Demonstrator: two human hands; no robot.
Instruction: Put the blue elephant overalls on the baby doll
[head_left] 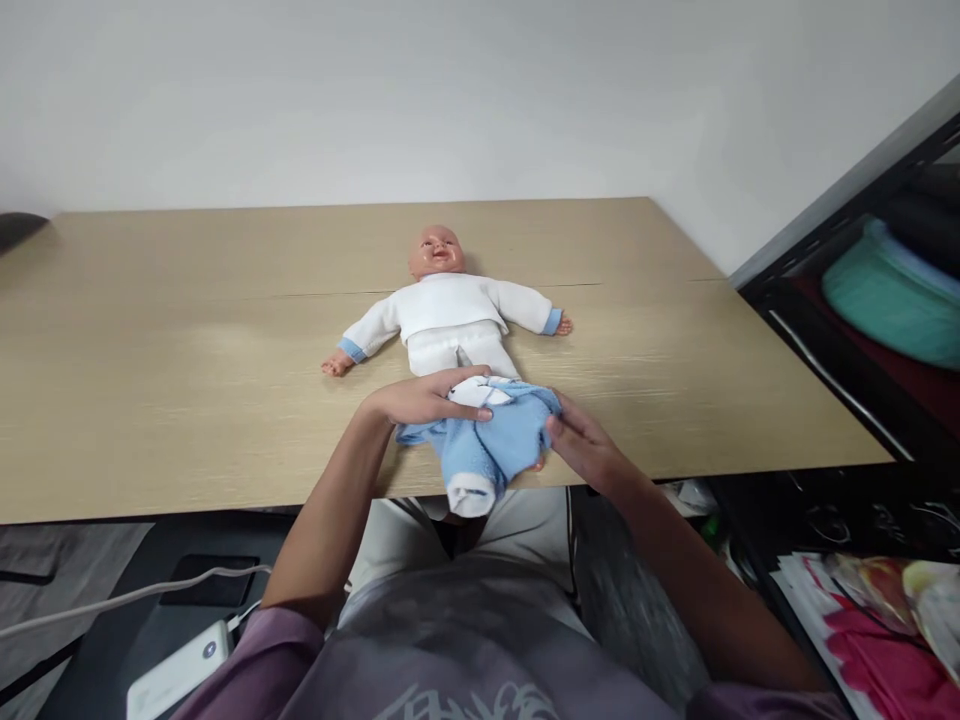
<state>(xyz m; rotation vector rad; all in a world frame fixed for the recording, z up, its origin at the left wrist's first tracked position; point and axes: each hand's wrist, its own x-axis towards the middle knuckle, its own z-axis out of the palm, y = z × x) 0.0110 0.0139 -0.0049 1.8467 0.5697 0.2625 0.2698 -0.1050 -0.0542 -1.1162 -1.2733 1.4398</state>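
Observation:
A baby doll (pixel 454 303) lies on its back on the table, arms spread, in a white top with blue cuffs and white trousers. Over its lower legs is a small blue doll garment (pixel 495 437) with white trim, partly bunched and reaching past the table's near edge. My left hand (pixel 431 397) has the garment's upper left part between thumb and fingers. At the garment's right side, my right hand (pixel 583 438) pinches the blue cloth. The doll's feet are mostly hidden under the cloth.
The wooden table (pixel 187 400) meets a pale wall behind. On a dark seat at lower left lies a white power bank (pixel 180 668) with a cable. To the right, a dark shelf (pixel 832 375) holds a teal item (pixel 892 290), with colourful packets (pixel 892 620) lower down.

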